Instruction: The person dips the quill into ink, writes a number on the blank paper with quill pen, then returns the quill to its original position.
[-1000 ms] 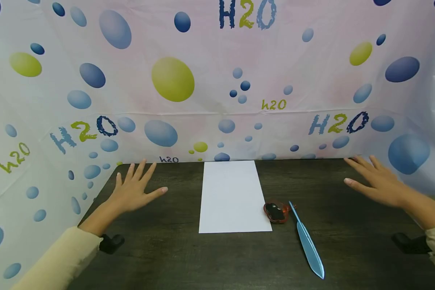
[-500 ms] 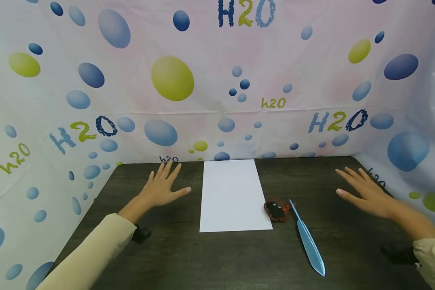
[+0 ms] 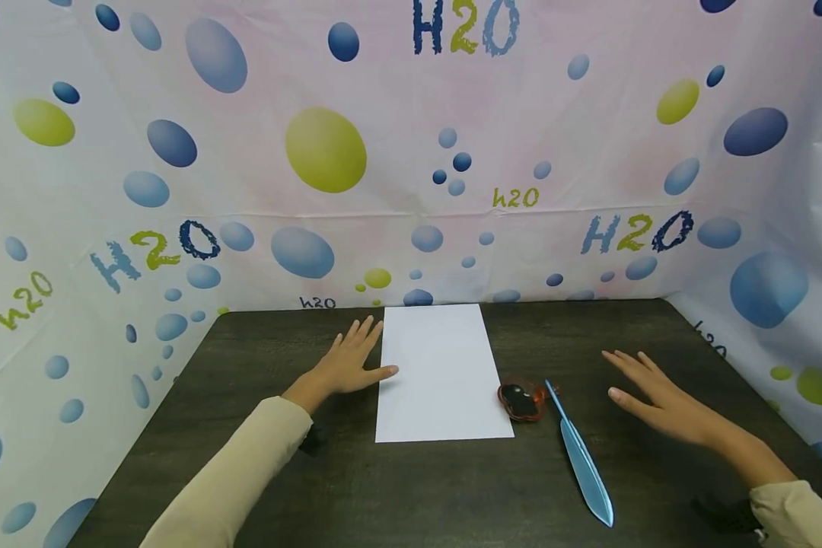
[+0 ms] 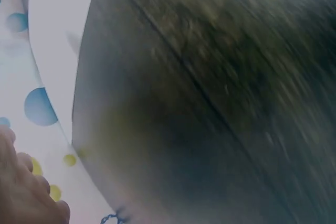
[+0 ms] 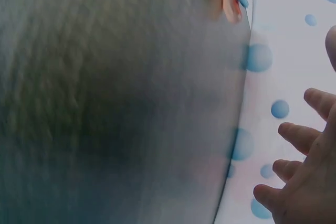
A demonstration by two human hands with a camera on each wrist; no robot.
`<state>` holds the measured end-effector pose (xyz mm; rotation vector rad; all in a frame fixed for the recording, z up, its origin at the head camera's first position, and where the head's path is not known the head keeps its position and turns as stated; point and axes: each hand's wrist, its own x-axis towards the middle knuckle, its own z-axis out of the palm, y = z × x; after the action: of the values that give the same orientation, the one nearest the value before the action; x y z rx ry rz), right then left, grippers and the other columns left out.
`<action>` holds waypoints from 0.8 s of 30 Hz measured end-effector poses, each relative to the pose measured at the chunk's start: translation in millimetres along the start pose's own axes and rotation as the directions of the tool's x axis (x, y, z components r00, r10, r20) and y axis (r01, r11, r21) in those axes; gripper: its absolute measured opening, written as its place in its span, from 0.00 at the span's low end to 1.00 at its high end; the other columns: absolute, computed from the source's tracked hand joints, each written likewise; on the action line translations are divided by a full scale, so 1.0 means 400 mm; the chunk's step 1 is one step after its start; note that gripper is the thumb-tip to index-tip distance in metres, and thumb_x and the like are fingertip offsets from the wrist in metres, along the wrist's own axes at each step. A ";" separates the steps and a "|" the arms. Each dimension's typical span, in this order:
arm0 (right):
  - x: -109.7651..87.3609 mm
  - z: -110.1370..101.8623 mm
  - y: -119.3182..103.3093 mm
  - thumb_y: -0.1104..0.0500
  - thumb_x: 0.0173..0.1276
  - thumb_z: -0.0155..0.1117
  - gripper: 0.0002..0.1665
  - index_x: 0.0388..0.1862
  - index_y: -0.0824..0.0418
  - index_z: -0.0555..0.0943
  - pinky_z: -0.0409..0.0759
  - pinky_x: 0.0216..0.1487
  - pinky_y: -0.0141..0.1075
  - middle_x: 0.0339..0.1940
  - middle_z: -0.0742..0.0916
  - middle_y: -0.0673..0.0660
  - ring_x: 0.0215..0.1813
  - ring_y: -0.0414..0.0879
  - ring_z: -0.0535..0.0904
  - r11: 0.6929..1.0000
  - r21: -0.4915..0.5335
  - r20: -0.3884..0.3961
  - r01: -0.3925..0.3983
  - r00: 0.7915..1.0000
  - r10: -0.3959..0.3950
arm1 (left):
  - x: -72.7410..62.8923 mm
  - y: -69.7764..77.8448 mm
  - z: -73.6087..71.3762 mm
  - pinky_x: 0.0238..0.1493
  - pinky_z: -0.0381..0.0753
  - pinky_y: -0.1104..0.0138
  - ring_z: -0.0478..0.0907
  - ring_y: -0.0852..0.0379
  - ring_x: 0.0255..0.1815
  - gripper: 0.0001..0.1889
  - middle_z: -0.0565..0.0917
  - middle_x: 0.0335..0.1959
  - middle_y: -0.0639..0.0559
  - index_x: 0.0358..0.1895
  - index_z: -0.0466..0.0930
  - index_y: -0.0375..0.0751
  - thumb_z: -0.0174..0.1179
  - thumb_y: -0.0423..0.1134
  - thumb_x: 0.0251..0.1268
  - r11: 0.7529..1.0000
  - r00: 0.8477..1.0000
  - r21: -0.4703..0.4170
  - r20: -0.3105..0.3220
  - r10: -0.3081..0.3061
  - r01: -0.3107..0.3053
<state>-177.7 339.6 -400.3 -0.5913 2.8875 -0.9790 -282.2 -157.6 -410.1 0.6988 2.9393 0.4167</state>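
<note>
A blank white sheet of paper (image 3: 438,358) lies on the dark table. My left hand (image 3: 348,364) is at its left edge with straight fingers; the thumb overlaps the sheet, but I cannot tell whether it touches. In the left wrist view, that hand (image 4: 29,192) shows at the lower left corner. Right of the paper lies a small translucent reddish-orange thing (image 3: 536,392) with a dark, lens-like middle. Beside it is a light blue feather-shaped object (image 3: 584,464) with a thin stem. My right hand (image 3: 671,407) is over the table to their right, fingers spread, holding nothing.
The dark wooden table (image 3: 411,495) ends at a white cloth backdrop (image 3: 411,152) printed with blue and green dots and lettering. The cloth also borders the left and right sides. A dark strap-like device (image 3: 311,440) is partly visible at the left wrist.
My left hand has moved right, from the table's left side to the paper's edge. My right hand has come left and nearer. The paper, the reddish thing and the blue feather-shaped object stay put.
</note>
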 end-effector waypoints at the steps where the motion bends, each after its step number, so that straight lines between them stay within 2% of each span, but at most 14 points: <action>1: 0.000 0.008 -0.002 0.53 0.75 0.53 0.39 0.78 0.59 0.49 0.35 0.57 0.78 0.74 0.53 0.77 0.72 0.78 0.29 1.000 0.008 0.002 0.000 1.000 0.000 | 0.007 0.002 0.008 0.71 0.39 0.38 0.36 0.37 0.77 0.50 0.40 0.78 0.40 0.78 0.38 0.43 0.47 0.70 0.63 1.000 1.000 -0.012 0.002 0.008 -0.008; 4: -0.001 0.029 -0.009 0.53 0.75 0.53 0.39 0.78 0.57 0.50 0.36 0.56 0.78 0.74 0.54 0.76 0.72 0.78 0.31 1.000 0.027 0.004 0.000 1.000 -0.001 | 0.026 0.006 0.031 0.71 0.38 0.39 0.36 0.38 0.78 0.51 0.40 0.78 0.41 0.78 0.38 0.43 0.45 0.72 0.62 1.000 1.000 -0.025 0.016 0.003 -0.003; 12: -0.004 0.070 -0.029 0.54 0.75 0.53 0.37 0.78 0.51 0.52 0.43 0.54 0.79 0.75 0.55 0.74 0.72 0.79 0.39 0.997 0.073 0.015 -0.016 1.000 0.015 | 0.054 0.011 0.071 0.73 0.37 0.42 0.35 0.42 0.78 0.53 0.39 0.79 0.42 0.78 0.39 0.42 0.45 0.74 0.60 0.997 0.995 -0.040 0.081 -0.061 0.064; 14: -0.005 0.077 -0.034 0.54 0.75 0.52 0.37 0.78 0.51 0.51 0.47 0.55 0.78 0.74 0.56 0.74 0.71 0.80 0.44 0.998 0.060 0.016 -0.007 1.000 0.006 | 0.058 0.011 0.076 0.73 0.36 0.42 0.35 0.42 0.78 0.53 0.39 0.79 0.43 0.78 0.39 0.42 0.46 0.74 0.60 0.996 0.993 -0.045 0.095 -0.071 0.076; 18: -0.007 0.088 -0.045 0.56 0.76 0.51 0.35 0.77 0.59 0.52 0.57 0.55 0.75 0.73 0.60 0.74 0.69 0.78 0.54 0.998 0.042 0.014 0.036 0.999 -0.037 | 0.062 0.012 0.084 0.73 0.35 0.43 0.34 0.44 0.78 0.53 0.38 0.79 0.46 0.78 0.38 0.45 0.46 0.74 0.60 0.995 0.987 -0.033 0.130 -0.090 0.095; 24: -0.006 0.102 -0.056 0.57 0.77 0.49 0.33 0.76 0.63 0.55 0.64 0.54 0.71 0.71 0.65 0.72 0.66 0.76 0.62 0.996 0.058 0.026 0.070 0.997 -0.071 | 0.051 0.020 0.081 0.73 0.35 0.43 0.35 0.43 0.78 0.52 0.39 0.79 0.45 0.78 0.40 0.45 0.48 0.72 0.60 0.995 0.981 -0.012 0.171 -0.093 0.096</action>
<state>-161.5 300.3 -419.8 -0.7017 2.8220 -1.0486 -292.1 -133.6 -439.4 0.5596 2.7897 0.3588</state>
